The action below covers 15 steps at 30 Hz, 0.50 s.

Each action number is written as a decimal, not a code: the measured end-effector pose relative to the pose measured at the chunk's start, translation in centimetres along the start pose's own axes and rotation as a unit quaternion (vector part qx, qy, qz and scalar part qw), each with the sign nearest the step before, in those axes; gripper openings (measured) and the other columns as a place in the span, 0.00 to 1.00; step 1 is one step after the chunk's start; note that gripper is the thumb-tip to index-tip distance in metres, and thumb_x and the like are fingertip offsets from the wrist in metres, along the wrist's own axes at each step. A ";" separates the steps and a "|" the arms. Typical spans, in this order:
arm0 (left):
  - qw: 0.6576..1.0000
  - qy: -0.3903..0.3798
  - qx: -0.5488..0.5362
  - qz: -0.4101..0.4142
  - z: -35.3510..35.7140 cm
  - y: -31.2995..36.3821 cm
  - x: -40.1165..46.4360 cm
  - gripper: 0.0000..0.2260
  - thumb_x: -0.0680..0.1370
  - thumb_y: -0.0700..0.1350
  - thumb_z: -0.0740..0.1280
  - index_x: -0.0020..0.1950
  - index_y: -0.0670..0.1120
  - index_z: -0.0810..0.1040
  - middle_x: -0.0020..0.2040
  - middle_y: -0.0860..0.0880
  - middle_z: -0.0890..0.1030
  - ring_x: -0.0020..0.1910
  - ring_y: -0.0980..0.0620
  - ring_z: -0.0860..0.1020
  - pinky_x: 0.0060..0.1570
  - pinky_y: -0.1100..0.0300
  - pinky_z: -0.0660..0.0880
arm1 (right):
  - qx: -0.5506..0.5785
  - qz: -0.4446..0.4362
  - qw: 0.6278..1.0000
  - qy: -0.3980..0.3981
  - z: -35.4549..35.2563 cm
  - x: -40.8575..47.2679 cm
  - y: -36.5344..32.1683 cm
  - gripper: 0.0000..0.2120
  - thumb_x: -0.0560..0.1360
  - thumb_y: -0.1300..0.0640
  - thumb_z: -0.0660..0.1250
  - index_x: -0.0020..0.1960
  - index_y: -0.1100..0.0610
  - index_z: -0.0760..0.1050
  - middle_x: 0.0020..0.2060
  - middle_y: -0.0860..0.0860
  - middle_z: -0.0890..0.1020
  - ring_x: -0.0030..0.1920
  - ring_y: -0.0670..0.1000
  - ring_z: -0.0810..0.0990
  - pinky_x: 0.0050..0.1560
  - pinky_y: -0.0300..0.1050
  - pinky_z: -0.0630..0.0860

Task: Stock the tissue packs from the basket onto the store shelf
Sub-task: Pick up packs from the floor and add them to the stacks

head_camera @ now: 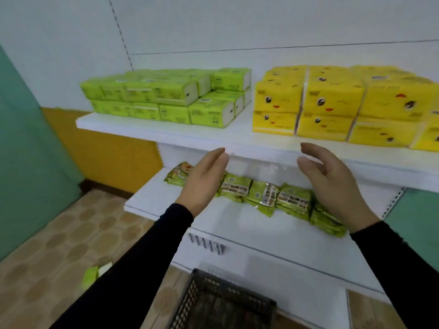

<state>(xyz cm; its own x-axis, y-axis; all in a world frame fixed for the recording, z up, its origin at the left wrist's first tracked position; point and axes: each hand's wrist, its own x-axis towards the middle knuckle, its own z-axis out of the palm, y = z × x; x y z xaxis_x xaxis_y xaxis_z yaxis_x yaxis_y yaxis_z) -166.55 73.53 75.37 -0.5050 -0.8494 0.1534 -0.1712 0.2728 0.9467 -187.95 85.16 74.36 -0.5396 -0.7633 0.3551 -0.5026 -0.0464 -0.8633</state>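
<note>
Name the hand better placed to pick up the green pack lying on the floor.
Left. The green pack lies on the floor beside the left sleeve; the left hand is open, holding nothing, while the right hand is across the basket.

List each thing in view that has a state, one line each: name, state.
left hand: open, holding nothing
right hand: open, holding nothing
green tissue packs: stacked on upper shelf
yellow tissue packs: stacked on upper shelf
basket: on floor, contents unclear

Green tissue packs (166, 96) lie stacked two high at eleven o'clock on the white shelf (166, 132). Yellow tissue packs (332, 103) sit stacked at one o'clock; the black basket (221, 302) stands at six.
</note>
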 end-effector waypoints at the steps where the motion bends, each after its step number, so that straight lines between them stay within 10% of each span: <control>1: 1.000 0.008 0.001 -0.005 -2.8 -1.5 -0.7 0.23 0.80 0.60 0.59 0.74 0.55 0.67 0.71 0.58 0.70 0.68 0.61 0.70 0.67 0.61 0.67 | 0.001 0.008 1.000 -0.016 2.8 -0.7 -0.5 0.20 0.81 0.50 0.63 0.72 0.50 0.70 0.66 0.43 0.74 0.61 0.42 0.74 0.45 0.20 0.68; 4: 0.998 0.044 0.009 -0.038 -12.2 -6.4 -3.5 0.23 0.80 0.58 0.60 0.75 0.55 0.66 0.71 0.61 0.69 0.63 0.66 0.69 0.53 0.76 0.66 | 0.008 0.032 0.997 -0.067 12.2 -2.9 -2.2 0.20 0.80 0.52 0.63 0.72 0.53 0.70 0.65 0.44 0.75 0.60 0.43 0.76 0.47 0.20 0.68; 9: 0.987 0.103 0.028 -0.118 -26.3 -13.4 -8.9 0.24 0.81 0.58 0.59 0.76 0.54 0.64 0.74 0.59 0.67 0.64 0.64 0.67 0.59 0.65 0.63 | 0.026 0.067 0.982 -0.172 27.6 -7.0 -5.7 0.22 0.80 0.49 0.64 0.72 0.50 0.69 0.65 0.42 0.74 0.62 0.43 0.76 0.60 0.40 0.71; 15: 0.962 0.182 0.052 -0.196 -37.6 -19.6 -11.4 0.24 0.81 0.59 0.59 0.76 0.55 0.63 0.73 0.57 0.67 0.67 0.60 0.67 0.63 0.62 0.64 | 0.038 0.089 0.947 -0.307 41.4 -7.9 -8.1 0.22 0.80 0.46 0.63 0.73 0.45 0.67 0.65 0.38 0.72 0.63 0.41 0.73 0.57 0.36 0.70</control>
<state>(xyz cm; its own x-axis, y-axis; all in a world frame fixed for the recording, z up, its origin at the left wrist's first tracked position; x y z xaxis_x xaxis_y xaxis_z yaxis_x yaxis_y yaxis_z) -125.63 60.84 65.67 -0.0572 -0.9930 -0.1033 -0.3811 -0.0739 0.9216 -151.67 64.94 63.70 -0.1044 -0.9930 -0.0546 -0.3775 0.0904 -0.9216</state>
